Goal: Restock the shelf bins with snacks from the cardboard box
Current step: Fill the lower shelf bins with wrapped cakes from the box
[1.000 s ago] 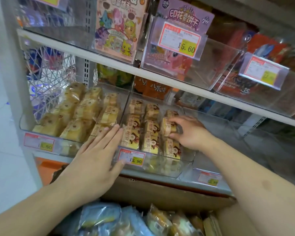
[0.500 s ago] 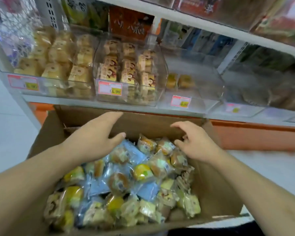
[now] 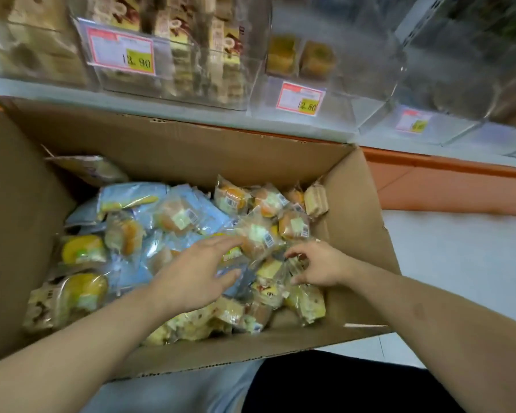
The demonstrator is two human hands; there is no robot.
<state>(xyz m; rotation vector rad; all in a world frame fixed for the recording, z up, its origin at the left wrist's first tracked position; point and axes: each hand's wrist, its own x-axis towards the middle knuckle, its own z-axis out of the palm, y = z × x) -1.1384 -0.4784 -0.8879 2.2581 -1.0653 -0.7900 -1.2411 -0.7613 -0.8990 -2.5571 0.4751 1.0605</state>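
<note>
An open cardboard box lies below me, heaped with clear-wrapped cakes and blue snack packets. My left hand lies flat on the heap near its middle, fingers straight. My right hand is just to its right, fingers bent down among the wrappers; whether it grips one is hidden. Above the box stands a clear shelf bin full of brown-and-cream wrapped cakes, tagged 13.90. Beside it a nearly bare bin holds two yellow cakes, tagged 12.80.
A grey shelf edge runs above the box. Further clear bins stand to the right. An orange base strip meets pale floor on the right. My dark-clothed legs are under the box's near edge.
Both hands left the shelf bin and came down into the box. My view tilted downward; the hands now lie on the snack heap.
</note>
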